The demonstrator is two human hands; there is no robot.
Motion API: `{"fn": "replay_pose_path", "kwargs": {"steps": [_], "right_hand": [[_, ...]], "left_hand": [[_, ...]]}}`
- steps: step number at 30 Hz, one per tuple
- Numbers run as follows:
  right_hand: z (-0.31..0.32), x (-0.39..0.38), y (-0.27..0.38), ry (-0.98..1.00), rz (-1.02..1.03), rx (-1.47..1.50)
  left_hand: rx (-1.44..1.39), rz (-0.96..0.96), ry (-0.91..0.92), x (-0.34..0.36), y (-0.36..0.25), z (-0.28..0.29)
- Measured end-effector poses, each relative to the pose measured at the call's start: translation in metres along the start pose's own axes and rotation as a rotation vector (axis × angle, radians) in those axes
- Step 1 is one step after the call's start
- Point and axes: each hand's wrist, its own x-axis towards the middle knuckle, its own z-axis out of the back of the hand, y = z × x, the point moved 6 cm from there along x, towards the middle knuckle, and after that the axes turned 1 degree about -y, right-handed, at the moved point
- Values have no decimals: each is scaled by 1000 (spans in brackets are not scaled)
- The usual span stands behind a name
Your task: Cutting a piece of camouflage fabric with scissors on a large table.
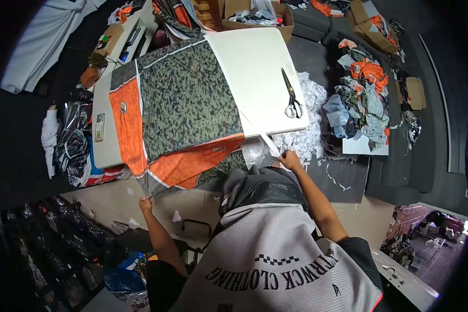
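Observation:
A camouflage and orange printed fabric piece (184, 93) is spread over the white table (260, 67), its near edge hanging down over the side. At the near left, my left hand (146, 204) is closed on a grey corner of this fabric, drawing it toward me. My right hand (291, 160) is closed around a white strip (269, 144) just off the table's near right edge. Whether the strip is paper or cloth cannot be told. Black-handled scissors (291, 96) lie on the table's right part, apart from both hands.
White scraps (309, 114) pile up on the floor right of the table. Beyond stands a heap of orange and grey cloth pieces (366, 99). Cardboard boxes (257, 15) of fabric stand at the back. A small rectangular case (99, 127) lies on the table's left edge.

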Motion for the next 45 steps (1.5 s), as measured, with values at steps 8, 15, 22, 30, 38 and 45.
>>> {"fn": "replay_pose_path", "kwargs": {"steps": [8, 15, 22, 30, 38, 45], "right_hand": [[-10, -1, -27, 226, 54, 28], [30, 43, 6, 165, 102, 309], [93, 53, 42, -130, 157, 564], [175, 113, 32, -674, 189, 343], [135, 133, 36, -613, -163, -40], [103, 110, 58, -548, -193, 29]], "left_hand": [[136, -379, 29, -146, -77, -73], [-36, -695, 485, -338, -223, -231], [-136, -805, 462, -407, -327, -236], [93, -1263, 319, -415, -365, -218], [351, -1572, 617, -403, -374, -231], [483, -1653, 787, -387, -387, -250]]}}
